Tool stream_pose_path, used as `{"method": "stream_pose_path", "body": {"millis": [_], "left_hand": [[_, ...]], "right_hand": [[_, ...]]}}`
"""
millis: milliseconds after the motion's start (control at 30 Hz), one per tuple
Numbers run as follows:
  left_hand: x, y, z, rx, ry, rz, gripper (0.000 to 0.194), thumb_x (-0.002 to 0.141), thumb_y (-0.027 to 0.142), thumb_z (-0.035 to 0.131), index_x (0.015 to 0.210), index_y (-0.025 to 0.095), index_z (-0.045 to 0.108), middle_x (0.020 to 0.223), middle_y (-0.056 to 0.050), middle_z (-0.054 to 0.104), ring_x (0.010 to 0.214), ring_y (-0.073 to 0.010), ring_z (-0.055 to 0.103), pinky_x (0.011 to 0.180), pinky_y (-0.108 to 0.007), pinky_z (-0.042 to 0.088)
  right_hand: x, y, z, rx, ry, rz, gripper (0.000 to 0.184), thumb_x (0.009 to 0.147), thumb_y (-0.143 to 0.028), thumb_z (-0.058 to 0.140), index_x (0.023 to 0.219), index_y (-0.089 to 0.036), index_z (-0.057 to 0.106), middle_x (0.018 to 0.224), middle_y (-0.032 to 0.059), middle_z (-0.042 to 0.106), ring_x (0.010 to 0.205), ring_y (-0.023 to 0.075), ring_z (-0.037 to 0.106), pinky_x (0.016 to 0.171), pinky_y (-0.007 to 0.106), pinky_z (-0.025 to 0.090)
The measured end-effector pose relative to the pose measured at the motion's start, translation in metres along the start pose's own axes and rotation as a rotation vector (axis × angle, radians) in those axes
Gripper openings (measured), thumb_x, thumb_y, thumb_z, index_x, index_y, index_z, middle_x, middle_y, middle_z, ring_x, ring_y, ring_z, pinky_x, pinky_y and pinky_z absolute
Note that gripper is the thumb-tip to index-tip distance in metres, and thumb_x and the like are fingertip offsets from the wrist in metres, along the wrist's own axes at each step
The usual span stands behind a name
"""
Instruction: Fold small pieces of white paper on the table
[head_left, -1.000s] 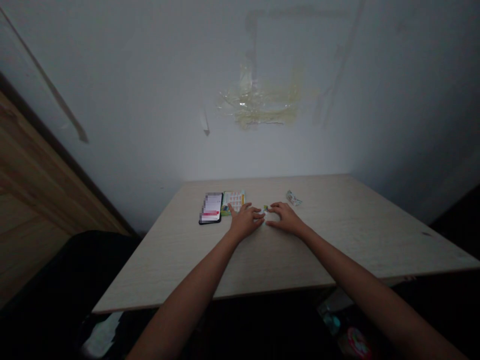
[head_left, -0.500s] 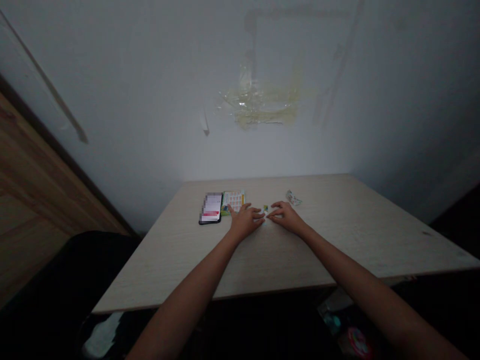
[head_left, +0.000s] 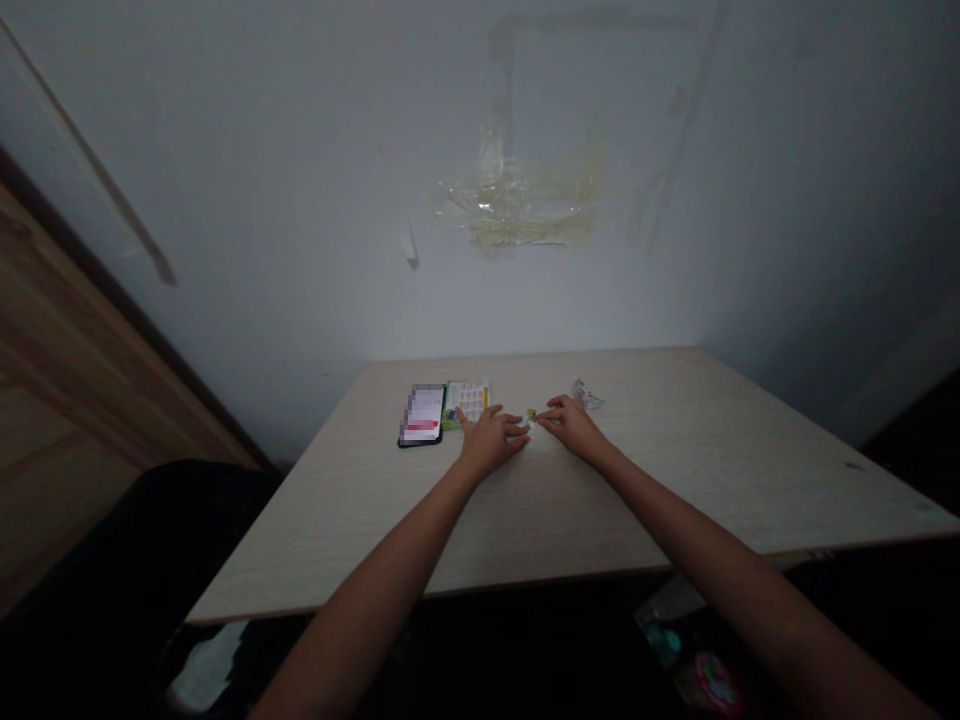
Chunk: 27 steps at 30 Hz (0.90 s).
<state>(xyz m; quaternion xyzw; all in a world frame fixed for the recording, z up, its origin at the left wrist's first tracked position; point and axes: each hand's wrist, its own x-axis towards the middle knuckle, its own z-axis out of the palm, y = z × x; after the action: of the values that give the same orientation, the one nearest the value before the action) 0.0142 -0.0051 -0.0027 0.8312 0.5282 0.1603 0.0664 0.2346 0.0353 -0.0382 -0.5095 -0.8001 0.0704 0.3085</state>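
Left hand (head_left: 491, 443): fingers lay half open beside the small scrap (head_left: 531, 415).
Right hand (head_left: 574, 427): fingertips were at it; I couldn't tell if they gripped.

Phone (head_left: 421, 416) on table (head_left: 697, 470), card (head_left: 466, 403) just right; small packet (head_left: 531, 414) between left hand (head_left: 491, 443) and right hand (head_left: 574, 427); wrapper (head_left: 587, 395) beyond.

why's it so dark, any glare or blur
Head view: dim and underexposed, with the area under the pale wood-grain tabletop nearly black; glare shows only as a small bright spot on the clear tape residue on the white wall; the black smartphone's screen is pixelated; the left hand and right hand look slightly soft.
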Motion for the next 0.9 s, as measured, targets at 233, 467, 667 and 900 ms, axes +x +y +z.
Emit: {"method": "stream_pose_path", "body": {"millis": [233, 467, 667, 900], "left_hand": [[0.000, 0.000, -0.001, 0.004, -0.016, -0.005, 0.027, 0.091, 0.054, 0.055, 0.114, 0.049, 0.068, 0.137, 0.008, 0.062, 0.141, -0.0328, 0.035, 0.102, -0.083, -0.011], [0.002, -0.001, 0.000, -0.013, -0.002, 0.007, 0.025, 0.091, 0.053, 0.056, 0.112, 0.050, 0.069, 0.135, 0.008, 0.063, 0.140, -0.0333, 0.036, 0.102, -0.083, -0.011], [-0.001, 0.001, -0.002, -0.014, 0.002, -0.009, 0.027, 0.091, 0.054, 0.055, 0.114, 0.049, 0.068, 0.136, 0.007, 0.063, 0.140, -0.0325, 0.036, 0.105, -0.080, -0.011], [-0.002, 0.000, -0.001, -0.032, 0.042, 0.019, 0.029, 0.091, 0.053, 0.056, 0.116, 0.046, 0.068, 0.135, 0.005, 0.064, 0.139, -0.0327, 0.037, 0.104, -0.080, -0.014]], "right_hand": [[0.002, -0.002, 0.000, -0.064, -0.002, -0.005, 0.026, 0.094, -0.032, 0.057, 0.113, -0.026, 0.074, 0.113, 0.0121, 0.060, 0.110, 0.0246, 0.055, 0.103, 0.047, 0.041], [0.002, -0.003, 0.000, -0.095, -0.004, -0.012, 0.029, 0.094, -0.031, 0.056, 0.117, -0.029, 0.072, 0.111, 0.0107, 0.058, 0.108, 0.0248, 0.054, 0.103, 0.048, 0.041], [0.000, -0.005, 0.001, -0.102, 0.031, -0.017, 0.029, 0.093, -0.030, 0.057, 0.117, -0.029, 0.072, 0.110, 0.0098, 0.058, 0.107, 0.0249, 0.054, 0.102, 0.049, 0.042], [-0.005, -0.011, -0.006, -0.067, 0.000, -0.067, 0.029, 0.091, -0.031, 0.060, 0.116, -0.023, 0.072, 0.114, 0.0105, 0.060, 0.110, 0.0243, 0.054, 0.102, 0.042, 0.043]]}}
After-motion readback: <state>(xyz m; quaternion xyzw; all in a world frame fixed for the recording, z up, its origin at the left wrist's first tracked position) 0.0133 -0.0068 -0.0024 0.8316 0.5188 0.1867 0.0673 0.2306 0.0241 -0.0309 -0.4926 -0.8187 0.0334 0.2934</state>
